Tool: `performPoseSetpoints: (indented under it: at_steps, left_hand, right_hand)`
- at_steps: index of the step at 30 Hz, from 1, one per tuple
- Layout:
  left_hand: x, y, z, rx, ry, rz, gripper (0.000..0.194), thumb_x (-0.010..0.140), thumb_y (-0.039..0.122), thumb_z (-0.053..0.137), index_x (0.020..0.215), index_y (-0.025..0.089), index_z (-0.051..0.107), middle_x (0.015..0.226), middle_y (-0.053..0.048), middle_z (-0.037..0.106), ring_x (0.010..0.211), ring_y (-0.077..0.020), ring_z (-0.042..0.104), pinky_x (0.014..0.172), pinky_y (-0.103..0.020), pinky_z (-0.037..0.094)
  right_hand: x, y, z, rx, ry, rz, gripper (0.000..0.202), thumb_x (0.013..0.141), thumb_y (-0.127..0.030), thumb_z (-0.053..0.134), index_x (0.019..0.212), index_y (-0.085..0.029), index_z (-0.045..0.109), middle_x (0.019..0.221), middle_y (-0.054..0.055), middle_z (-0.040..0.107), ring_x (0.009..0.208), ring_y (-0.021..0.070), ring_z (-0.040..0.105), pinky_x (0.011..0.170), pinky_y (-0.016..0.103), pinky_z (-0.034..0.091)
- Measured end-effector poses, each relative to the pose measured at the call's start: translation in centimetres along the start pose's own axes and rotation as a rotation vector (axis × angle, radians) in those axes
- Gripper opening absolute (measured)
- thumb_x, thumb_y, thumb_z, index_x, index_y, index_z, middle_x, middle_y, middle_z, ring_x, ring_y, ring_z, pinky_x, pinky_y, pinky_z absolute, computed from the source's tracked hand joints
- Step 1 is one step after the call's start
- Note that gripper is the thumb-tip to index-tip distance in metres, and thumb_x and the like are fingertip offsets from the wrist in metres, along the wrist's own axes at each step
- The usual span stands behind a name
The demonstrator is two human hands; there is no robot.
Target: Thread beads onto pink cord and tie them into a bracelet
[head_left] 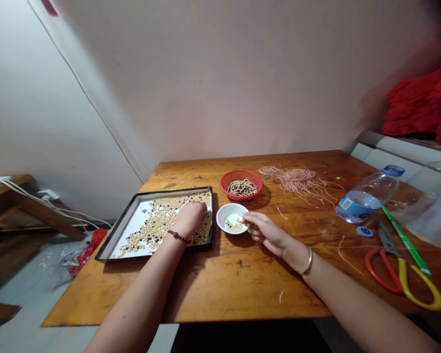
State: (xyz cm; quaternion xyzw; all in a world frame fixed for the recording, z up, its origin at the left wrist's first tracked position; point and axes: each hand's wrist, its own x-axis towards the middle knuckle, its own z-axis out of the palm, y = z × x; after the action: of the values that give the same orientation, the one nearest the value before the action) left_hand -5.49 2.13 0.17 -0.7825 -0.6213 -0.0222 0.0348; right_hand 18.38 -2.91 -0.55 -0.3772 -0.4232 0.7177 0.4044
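A black-edged tray (113,241) with a white lining holds many cream beads (158,215) and some dark ones. My left hand (191,218), a beaded bracelet on its wrist, is over the tray's right part with fingers curled down; whatever is at its fingertips is hidden. To the right of the tray stands a small white bowl (222,214) with some cream and coloured beads inside. At the bowl's right rim is my right hand (266,232), its fingers pinched together on something too small to name.
Behind the bowl sits a red basket (241,174) of strung beads. Pinkish cord (297,181) lies loosely to its right. Further right are a water bottle (369,196), a blue cap (364,231), scissors (384,267) and a green strip (406,240).
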Motion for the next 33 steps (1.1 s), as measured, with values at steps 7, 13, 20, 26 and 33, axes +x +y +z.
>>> performPoseSetpoints:
  at_steps: [7,13,20,26,33]
  left_hand:
    - [0.1,0.1,0.0,-0.013,0.001,0.036,0.023,0.089,0.030,0.049,0.087,0.015,0.066,0.090,-0.011,0.067,0.085,-0.0205,0.062,0.074,-0.029,0.043]
    - [-0.2,0.2,-0.2,-0.013,0.019,-0.028,0.022,0.087,0.029,0.050,0.083,0.014,0.066,0.086,-0.013,0.068,0.082,-0.0231,0.063,0.073,-0.032,0.045]
    - [-0.6,2.5,-1.8,-0.679,0.269,-0.024,0.021,0.084,0.033,0.054,0.087,0.015,0.066,0.090,-0.008,0.070,0.082,-0.0178,0.064,0.074,-0.027,0.048]
    - [-1.6,5.9,-2.6,-1.193,-0.059,0.227,0.028,0.077,0.039,0.065,0.083,0.012,0.067,0.080,-0.008,0.069,0.072,-0.0140,0.062,0.066,-0.023,0.048]
    - [-1.4,6.4,-1.5,-1.192,-0.068,0.256,0.028,0.077,0.039,0.067,0.083,0.012,0.069,0.081,-0.007,0.069,0.072,-0.0135,0.061,0.067,-0.023,0.047]
  right_hand:
    - [0.1,0.3,-0.1,-0.015,-0.011,0.013,0.031,0.070,-0.044,0.069,0.074,-0.017,0.055,0.053,-0.008,0.031,0.045,0.0042,0.015,0.044,0.024,0.004]
    - [0.0,0.1,-0.1,-0.041,0.008,-0.009,0.031,0.069,-0.044,0.069,0.072,-0.017,0.055,0.053,-0.008,0.031,0.044,0.0043,0.016,0.043,0.023,0.005]
    - [1.0,0.8,-0.3,-0.211,0.102,-0.152,0.034,0.069,-0.051,0.066,0.067,-0.018,0.059,0.047,-0.006,0.036,0.044,0.0069,0.029,0.043,0.022,0.019]
    - [1.6,1.0,-0.4,-0.348,0.128,-0.353,0.036,0.072,-0.052,0.063,0.066,-0.017,0.063,0.067,0.003,0.059,0.067,0.0149,0.050,0.065,0.027,0.040]
    - [1.7,1.3,-0.7,-0.414,0.135,-0.362,0.038,0.074,-0.055,0.062,0.067,-0.018,0.064,0.067,0.004,0.061,0.070,0.0178,0.052,0.066,0.029,0.041]
